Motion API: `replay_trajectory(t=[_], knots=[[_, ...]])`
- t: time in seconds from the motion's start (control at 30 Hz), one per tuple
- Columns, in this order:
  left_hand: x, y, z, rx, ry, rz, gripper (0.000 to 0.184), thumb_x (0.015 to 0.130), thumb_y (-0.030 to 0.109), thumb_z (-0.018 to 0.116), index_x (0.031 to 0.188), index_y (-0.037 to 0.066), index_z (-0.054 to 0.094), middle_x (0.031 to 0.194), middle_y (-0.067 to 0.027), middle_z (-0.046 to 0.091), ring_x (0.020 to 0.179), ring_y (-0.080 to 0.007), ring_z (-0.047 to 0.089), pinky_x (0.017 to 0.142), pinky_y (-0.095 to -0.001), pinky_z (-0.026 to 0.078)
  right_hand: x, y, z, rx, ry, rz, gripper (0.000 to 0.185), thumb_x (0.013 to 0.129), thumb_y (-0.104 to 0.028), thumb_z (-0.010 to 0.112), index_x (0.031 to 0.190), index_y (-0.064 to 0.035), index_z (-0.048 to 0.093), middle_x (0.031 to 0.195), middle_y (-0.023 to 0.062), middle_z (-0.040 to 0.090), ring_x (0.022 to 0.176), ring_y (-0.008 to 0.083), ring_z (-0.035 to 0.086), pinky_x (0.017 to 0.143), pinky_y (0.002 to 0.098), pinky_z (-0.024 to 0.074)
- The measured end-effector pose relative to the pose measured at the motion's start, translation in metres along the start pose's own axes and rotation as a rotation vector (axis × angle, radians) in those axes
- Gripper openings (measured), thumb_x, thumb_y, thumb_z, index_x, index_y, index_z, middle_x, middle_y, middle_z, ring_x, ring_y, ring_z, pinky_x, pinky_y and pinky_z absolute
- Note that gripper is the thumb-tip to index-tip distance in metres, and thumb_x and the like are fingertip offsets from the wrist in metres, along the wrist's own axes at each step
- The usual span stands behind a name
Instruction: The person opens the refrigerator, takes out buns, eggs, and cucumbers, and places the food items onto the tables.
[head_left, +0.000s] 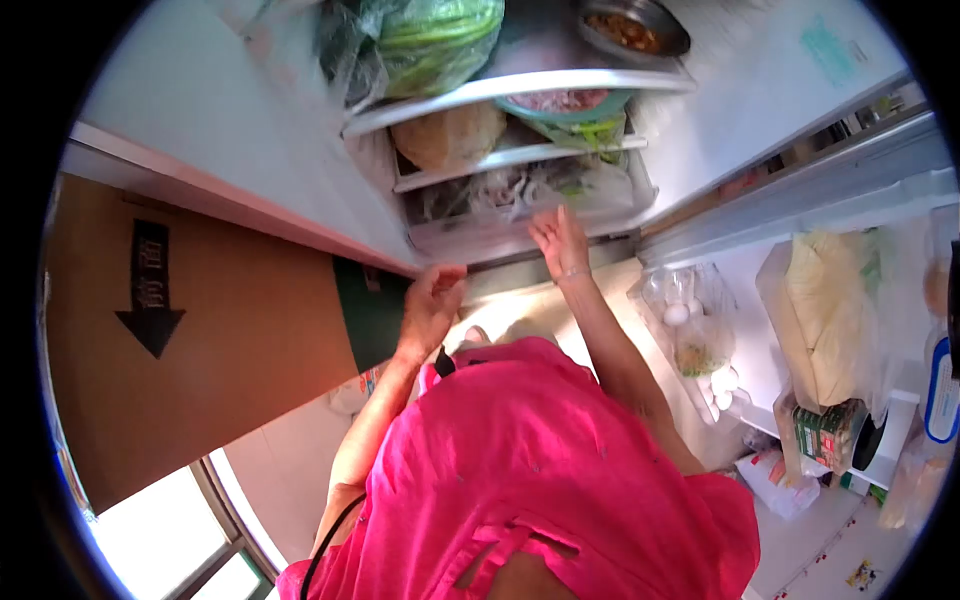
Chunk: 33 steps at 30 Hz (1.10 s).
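My right hand [560, 243] is in front of the clear bottom drawer [470, 237] of an open fridge, fingers apart and nothing in them. Whether its fingertips touch the drawer front, I cannot tell. Lower and to the left, my left hand [432, 312] is beside the fridge's lower left corner, its fingers loosely bent and no object visible in it. Plastic-wrapped food lies in the drawer. Above it, a shelf bears a round pale brown item [450, 138] and a light green bowl [570, 108].
A bag of green vegetables [430, 45] and a metal bowl of food [635, 28] stand on the upper shelf. The open fridge door at right holds eggs [678, 313], a yellowish bagged item [825, 310] and packets. A large cardboard box [220, 290] stands at left.
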<state>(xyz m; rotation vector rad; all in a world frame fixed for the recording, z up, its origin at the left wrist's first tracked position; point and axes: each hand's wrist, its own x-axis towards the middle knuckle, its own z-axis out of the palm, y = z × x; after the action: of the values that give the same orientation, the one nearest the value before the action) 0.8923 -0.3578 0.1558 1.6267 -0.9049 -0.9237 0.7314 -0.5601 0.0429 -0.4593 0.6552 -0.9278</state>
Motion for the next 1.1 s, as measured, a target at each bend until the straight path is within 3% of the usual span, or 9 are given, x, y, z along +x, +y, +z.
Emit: replay_trajectory(t=[0.1, 0.3, 0.5, 0.6, 0.7, 0.8, 1.1], knots=[[0.001, 0.0, 0.004, -0.051, 0.01, 0.07, 0.021, 0.089, 0.01, 0.062, 0.109, 0.001, 0.061, 0.097, -0.0028, 0.063, 0.089, -0.0097, 0.058, 0.082, -0.0254, 0.046, -0.013, 0.001, -0.003, 0.03, 0.013, -0.003, 0.025, 0.094, -0.028, 0.06, 0.104, -0.0071, 0.051, 0.094, 0.0072, 0.056, 0.096, 0.0218, 0.058, 0.093, 0.046, 0.0487], [0.01, 0.012, 0.007, 0.029, 0.009, 0.11, 0.022, 0.091, 0.01, 0.061, 0.11, 0.001, 0.059, 0.101, -0.0044, 0.062, 0.092, -0.0109, 0.058, 0.082, -0.0256, 0.047, -0.022, 0.003, -0.007, 0.016, 0.021, -0.003, 0.028, 0.094, -0.027, 0.06, 0.111, -0.0067, 0.051, 0.1, 0.0096, 0.058, 0.103, 0.025, 0.058, 0.095, 0.0485, 0.0478], [0.021, 0.025, 0.008, 0.115, 0.052, 0.148, 0.026, 0.087, 0.011, 0.062, 0.111, 0.0, 0.058, 0.103, -0.0117, 0.06, 0.093, -0.0193, 0.061, 0.078, -0.0312, 0.052, -0.022, 0.001, -0.01, 0.012, -0.029, 0.0, 0.025, 0.095, -0.026, 0.059, 0.108, -0.0056, 0.053, 0.103, 0.0094, 0.059, 0.105, 0.0251, 0.058, 0.094, 0.0506, 0.0486], [0.027, 0.026, 0.009, 0.257, 0.122, 0.236, 0.029, 0.083, 0.006, 0.061, 0.111, 0.0, 0.057, 0.107, -0.0146, 0.057, 0.097, -0.027, 0.059, 0.084, -0.0363, 0.05, -0.023, -0.001, -0.009, 0.012, -0.044, 0.004, 0.023, 0.095, -0.026, 0.059, 0.104, -0.0047, 0.054, 0.103, 0.0088, 0.059, 0.105, 0.0248, 0.057, 0.094, 0.0515, 0.049], [0.037, 0.012, 0.0, 0.681, 0.223, 0.527, 0.034, 0.078, 0.004, 0.064, 0.111, 0.002, 0.058, 0.11, -0.0163, 0.055, 0.105, -0.0329, 0.054, 0.092, -0.0399, 0.044, -0.021, -0.001, -0.007, 0.027, -0.057, 0.0, 0.024, 0.095, -0.026, 0.059, 0.104, -0.0041, 0.054, 0.104, 0.0088, 0.058, 0.106, 0.0248, 0.057, 0.094, 0.0518, 0.0489], [0.037, 0.015, 0.002, 0.785, 0.191, 0.442, 0.035, 0.075, 0.003, 0.065, 0.109, 0.002, 0.057, 0.11, -0.0167, 0.054, 0.109, -0.0372, 0.048, 0.096, -0.044, 0.039, -0.026, -0.002, -0.006, 0.007, -0.032, -0.007, 0.028, 0.095, -0.027, 0.059, 0.108, -0.0035, 0.051, 0.105, 0.0099, 0.056, 0.105, 0.0249, 0.056, 0.095, 0.0518, 0.0486], [0.038, 0.013, 0.008, 0.933, 0.163, 0.425, 0.035, 0.076, 0.004, 0.064, 0.109, 0.002, 0.054, 0.109, -0.0159, 0.05, 0.106, -0.0354, 0.046, 0.091, -0.0447, 0.038, -0.032, -0.004, -0.001, -0.006, -0.038, -0.008, 0.027, 0.096, -0.027, 0.058, 0.108, -0.0043, 0.05, 0.103, 0.0083, 0.056, 0.102, 0.0211, 0.057, 0.094, 0.0503, 0.0495]])
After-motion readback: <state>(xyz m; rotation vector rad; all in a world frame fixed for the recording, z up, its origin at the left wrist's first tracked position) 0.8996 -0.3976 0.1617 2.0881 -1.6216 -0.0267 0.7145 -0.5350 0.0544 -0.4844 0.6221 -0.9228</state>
